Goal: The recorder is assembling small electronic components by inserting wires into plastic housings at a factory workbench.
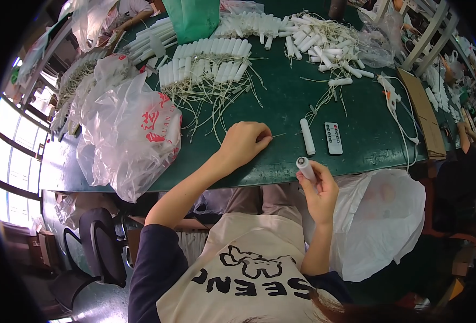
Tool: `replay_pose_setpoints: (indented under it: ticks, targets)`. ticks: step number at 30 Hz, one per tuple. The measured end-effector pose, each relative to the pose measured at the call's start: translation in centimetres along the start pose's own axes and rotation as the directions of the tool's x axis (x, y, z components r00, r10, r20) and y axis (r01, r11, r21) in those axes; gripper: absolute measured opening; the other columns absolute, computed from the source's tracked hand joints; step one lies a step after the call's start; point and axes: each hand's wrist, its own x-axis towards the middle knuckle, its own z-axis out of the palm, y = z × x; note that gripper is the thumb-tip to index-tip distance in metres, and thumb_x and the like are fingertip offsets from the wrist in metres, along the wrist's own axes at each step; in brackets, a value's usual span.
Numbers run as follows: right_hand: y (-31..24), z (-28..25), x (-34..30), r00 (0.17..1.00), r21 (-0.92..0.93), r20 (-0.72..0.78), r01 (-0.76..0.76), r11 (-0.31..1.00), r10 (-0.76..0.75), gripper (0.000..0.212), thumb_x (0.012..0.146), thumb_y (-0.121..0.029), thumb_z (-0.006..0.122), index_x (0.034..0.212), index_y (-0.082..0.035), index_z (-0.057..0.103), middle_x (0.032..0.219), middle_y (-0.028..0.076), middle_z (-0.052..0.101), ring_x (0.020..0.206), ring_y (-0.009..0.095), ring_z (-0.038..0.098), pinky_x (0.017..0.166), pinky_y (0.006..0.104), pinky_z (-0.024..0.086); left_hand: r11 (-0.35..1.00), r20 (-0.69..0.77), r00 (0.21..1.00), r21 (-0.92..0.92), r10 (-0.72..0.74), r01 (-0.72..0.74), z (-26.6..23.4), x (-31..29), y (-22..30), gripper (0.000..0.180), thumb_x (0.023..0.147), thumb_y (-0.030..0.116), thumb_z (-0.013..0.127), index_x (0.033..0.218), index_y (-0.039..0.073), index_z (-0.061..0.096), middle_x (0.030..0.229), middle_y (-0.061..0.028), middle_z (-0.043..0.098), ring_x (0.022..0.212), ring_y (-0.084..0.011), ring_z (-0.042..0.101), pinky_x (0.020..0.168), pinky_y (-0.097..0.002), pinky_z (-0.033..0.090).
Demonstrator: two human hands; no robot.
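My left hand (243, 144) rests over the green table's near part, its fingers pinched together. A thin pale wire (279, 134) sticks out from between the thumb and forefinger. In my right hand (322, 198), at the table's front edge, is a white cylindrical tube (307, 170), tilted so that its dark-centred end faces up. Just beyond it another white tube (307, 137) lies on the table with wires at its far end. Beside that tube is a small white remote control (334, 138) with dark buttons.
Rows of wired white tubes (211, 51) lie behind my left hand, and a loose pile (324, 43) at the far right. Clear plastic bags (125, 129) cover the left side. A green bag (192, 19) stands behind. A white cable (405, 118) and cardboard (421, 113) border the right.
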Motion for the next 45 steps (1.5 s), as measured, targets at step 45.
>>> replay_pose_setpoints:
  ticks: [45]
  targets:
    - [-5.5,6.8,-1.8,0.789,-0.248,0.461,0.554,0.795,-0.406,0.040,0.065,-0.004,0.077,0.103,-0.002,0.063,0.095,0.013,0.064,0.082,0.029,0.061,0.069,0.0344,0.048,0.641,-0.072,0.996,-0.767,-0.054,-0.020,-5.3,-13.2,4.4,0.037,0.073,0.015,0.080,0.103,0.000,0.063,0.100,-0.0112,0.068,0.090,-0.0125,0.063,0.073,-0.0287,0.050]
